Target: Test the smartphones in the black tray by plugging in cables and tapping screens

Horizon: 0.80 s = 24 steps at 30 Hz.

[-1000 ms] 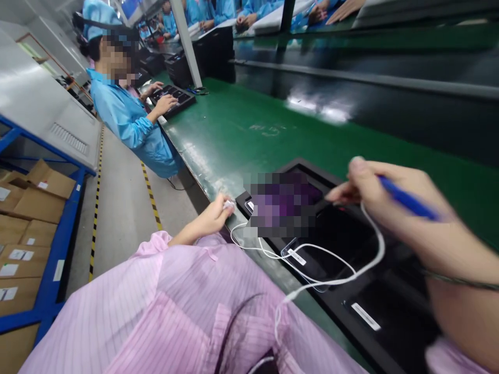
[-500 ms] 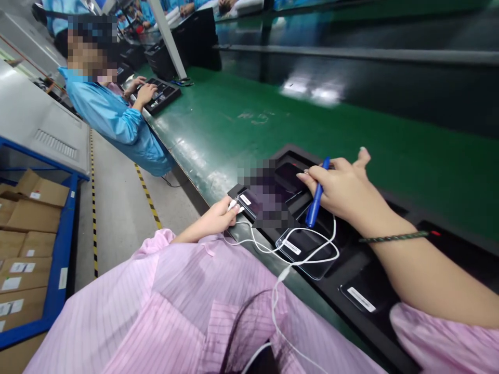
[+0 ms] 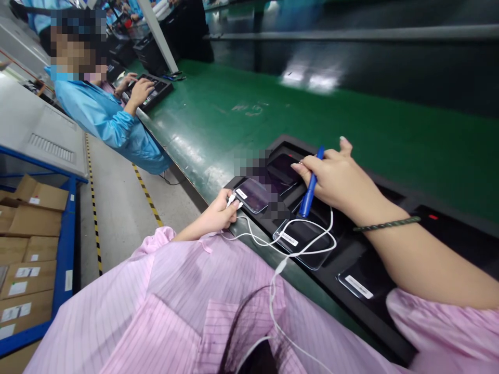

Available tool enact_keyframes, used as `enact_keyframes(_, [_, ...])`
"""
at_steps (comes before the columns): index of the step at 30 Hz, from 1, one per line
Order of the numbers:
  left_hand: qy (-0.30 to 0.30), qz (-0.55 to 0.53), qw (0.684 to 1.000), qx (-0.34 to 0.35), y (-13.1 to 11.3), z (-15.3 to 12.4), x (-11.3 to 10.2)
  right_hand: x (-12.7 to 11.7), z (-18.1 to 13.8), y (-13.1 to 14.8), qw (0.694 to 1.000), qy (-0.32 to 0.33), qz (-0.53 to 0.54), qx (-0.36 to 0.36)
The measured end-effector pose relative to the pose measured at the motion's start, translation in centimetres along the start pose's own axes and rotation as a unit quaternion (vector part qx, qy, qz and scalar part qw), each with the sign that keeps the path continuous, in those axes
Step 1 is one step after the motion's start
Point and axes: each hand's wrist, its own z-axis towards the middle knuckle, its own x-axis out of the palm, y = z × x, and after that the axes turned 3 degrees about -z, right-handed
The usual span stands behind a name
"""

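Note:
My left hand (image 3: 221, 212) pinches a white cable plug (image 3: 231, 199) at the near end of a phone (image 3: 253, 196) with a white label. A second small white connector (image 3: 239, 205) shows by the thumb. My right hand (image 3: 331, 174) is over the tray, with a blue pen (image 3: 311, 182) between its fingers. Its thumb and forefinger meet above a dark phone (image 3: 283, 169); whether they touch it I cannot tell. A white cable (image 3: 280, 266) loops over another labelled phone (image 3: 302, 244) and runs up under my right hand. The phones lie in a black foam tray (image 3: 288, 140).
A green workbench (image 3: 218, 117) stretches away. Farther along it, a person in a blue smock (image 3: 105, 119) handles another black tray (image 3: 163, 91). Another labelled phone (image 3: 358, 285) lies to the right. Cardboard boxes (image 3: 31, 244) fill a blue rack (image 3: 64, 259) at left.
The view has shifted slightly. My right hand, with the pen, sits a little farther left and higher in the picture. My left hand keeps its pinch on the plug.

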Motion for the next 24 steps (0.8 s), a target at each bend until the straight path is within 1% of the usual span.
enact_keyframes(3, [0.020, -0.015, 1.000, 0.004, 0.0, 0.1, -0.1, -0.2, 0.1, 0.1, 1.000, 0.009, -0.006, -0.002])
enact_keyframes(5, [0.019, -0.014, 1.000, 0.001, -0.1, 0.1, -0.2, -0.2, 0.2, 0.1, 1.000, 0.010, -0.004, -0.001])
enact_keyframes(10, [-0.020, 0.022, 0.999, 0.020, -0.1, 0.2, 0.0, 0.4, -0.1, 0.3, 1.000, 0.000, 0.013, 0.010])
enact_keyframes(13, [-0.030, 0.027, 0.999, 0.020, -0.1, 0.4, 0.4, 0.6, -0.2, 0.8, 1.000, 0.006, 0.005, 0.018])
enact_keyframes(16, [-0.050, 0.021, 0.998, 0.028, 0.2, 0.5, 0.9, 0.3, -0.1, 1.3, 0.999, 0.021, 0.003, 0.032])
enact_keyframes(20, [-0.084, 0.019, 0.994, 0.063, 0.9, 0.7, 1.3, -0.5, 0.2, 1.7, 0.997, 0.058, 0.007, 0.054])
enact_keyframes(22, [-0.081, 0.017, 0.994, 0.071, 1.2, 1.0, 1.3, -0.9, 0.4, 1.7, 0.995, 0.087, 0.001, 0.055])
enact_keyframes(24, [-0.061, 0.014, 0.995, 0.072, 1.3, 1.2, 1.1, -1.0, 0.4, 1.6, 0.993, 0.102, -0.012, 0.050])
